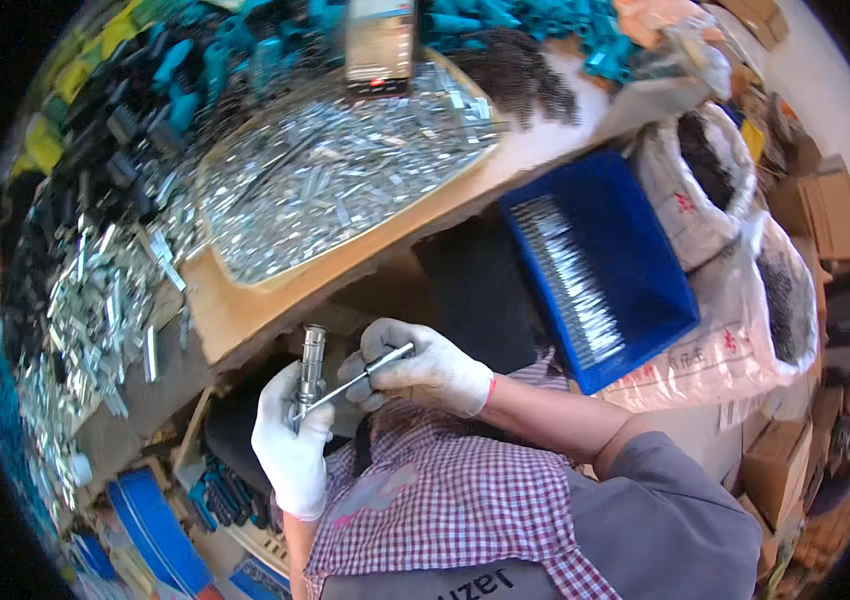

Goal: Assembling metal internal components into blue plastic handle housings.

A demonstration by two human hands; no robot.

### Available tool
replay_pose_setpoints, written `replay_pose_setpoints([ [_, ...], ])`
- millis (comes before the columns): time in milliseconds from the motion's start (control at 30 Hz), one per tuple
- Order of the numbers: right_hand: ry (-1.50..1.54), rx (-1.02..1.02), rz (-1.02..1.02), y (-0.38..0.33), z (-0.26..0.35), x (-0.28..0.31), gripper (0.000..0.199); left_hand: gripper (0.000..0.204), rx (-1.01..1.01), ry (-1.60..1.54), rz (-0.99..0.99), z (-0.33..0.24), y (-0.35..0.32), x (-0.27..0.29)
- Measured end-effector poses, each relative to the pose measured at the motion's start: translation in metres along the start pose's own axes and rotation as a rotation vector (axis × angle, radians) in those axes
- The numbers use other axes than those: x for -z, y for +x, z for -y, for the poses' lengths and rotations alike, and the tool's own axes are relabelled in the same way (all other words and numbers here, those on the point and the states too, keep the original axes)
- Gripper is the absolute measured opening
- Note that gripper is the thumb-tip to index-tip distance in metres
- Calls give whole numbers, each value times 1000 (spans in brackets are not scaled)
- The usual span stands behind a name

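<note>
My left hand (288,450), in a white glove, is closed around a shiny, ribbed metal cylinder (312,362) that stands nearly upright above the fingers. My right hand (432,372), also gloved in white, grips a thin metal rod (345,388) with a darker section near the fingers. The rod slants down to the left, and its lower end reaches the thumb of my left hand beside the cylinder. Whether the rod touches the cylinder is hard to tell. Both hands are close together in front of the checked apron (445,480).
A wooden-edged table (235,310) carries a large tray of small metal pieces (345,180). Loose metal parts (105,300) are heaped at left; teal and black handles (185,90) lie behind. At right, a blue bin (635,240) holds rows of metal rods, beside white sacks (715,330).
</note>
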State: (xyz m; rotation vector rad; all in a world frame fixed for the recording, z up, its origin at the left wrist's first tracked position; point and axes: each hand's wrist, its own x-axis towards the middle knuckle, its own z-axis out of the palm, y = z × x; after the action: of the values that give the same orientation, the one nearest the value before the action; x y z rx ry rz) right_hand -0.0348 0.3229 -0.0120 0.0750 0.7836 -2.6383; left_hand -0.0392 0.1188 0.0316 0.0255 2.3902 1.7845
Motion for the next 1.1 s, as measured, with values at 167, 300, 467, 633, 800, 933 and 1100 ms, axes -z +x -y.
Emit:
replay_pose_setpoints([
  [167,-426,-109,71,14,4,-30,31,53,-78,-44,-173,8,-21,36],
  [300,-552,-172,122,18,8,-48,28,61,-117,-114,-226,10,-34,47],
  [467,-702,-191,77,16,8,-53,29,41,39,-138,-269,-5,-27,46],
  [633,-761,-174,41,12,7,-52,29,32,107,-275,-254,-3,-19,46],
  [800,-792,-153,-6,13,6,-46,24,32,113,-268,-229,-3,-18,45],
  [933,-804,-121,-32,16,2,-38,21,29,142,-205,-211,-6,-18,43],
  [1100,-989,111,-234,16,37,-21,20,32,-26,97,-182,2,-21,54],
])
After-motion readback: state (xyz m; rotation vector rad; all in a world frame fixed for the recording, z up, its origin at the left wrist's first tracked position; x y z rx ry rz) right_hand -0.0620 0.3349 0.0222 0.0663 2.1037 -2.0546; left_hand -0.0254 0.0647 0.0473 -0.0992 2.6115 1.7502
